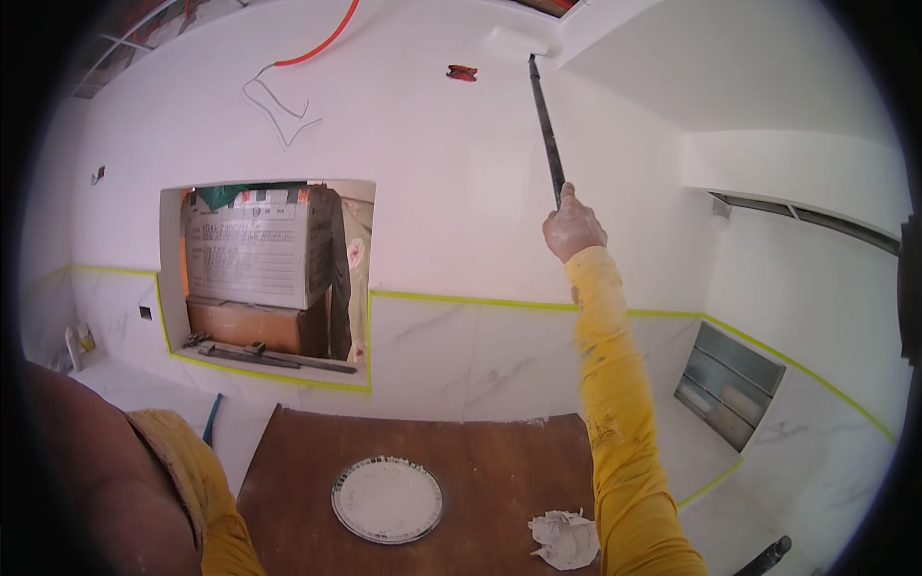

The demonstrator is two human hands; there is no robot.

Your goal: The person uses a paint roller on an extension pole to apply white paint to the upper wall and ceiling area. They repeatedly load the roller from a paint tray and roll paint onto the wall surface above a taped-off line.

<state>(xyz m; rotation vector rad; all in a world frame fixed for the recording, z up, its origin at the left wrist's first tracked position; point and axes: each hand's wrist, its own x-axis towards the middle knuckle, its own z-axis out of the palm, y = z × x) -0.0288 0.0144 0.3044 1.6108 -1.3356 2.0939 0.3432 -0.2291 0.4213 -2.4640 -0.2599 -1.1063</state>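
Observation:
My right hand (pixel 575 223), dusted with white, grips the black extension pole (pixel 547 126) of a paint roller. At the top of the pole, the white roller cover (pixel 520 43) rests against the white wall (pixel 446 144), close to the corner where a white soffit (pixel 684 65) begins. My left hand is out of view. Below me a round lid or plate (pixel 387 500), its face coated white, lies on a brown wooden board (pixel 310 453). Crumpled white paper (pixel 565 540) lies on the same board near my right sleeve.
Yellow-green masking tape (pixel 475 300) runs along the marbled tile's top edge. Boxes (pixel 248 248) fill a wall opening whose sill holds dark metal bars (pixel 277 358). Bare wires hang from an orange conduit (pixel 320 47). An orange-red electrical box (pixel 462 73) sits near the roller.

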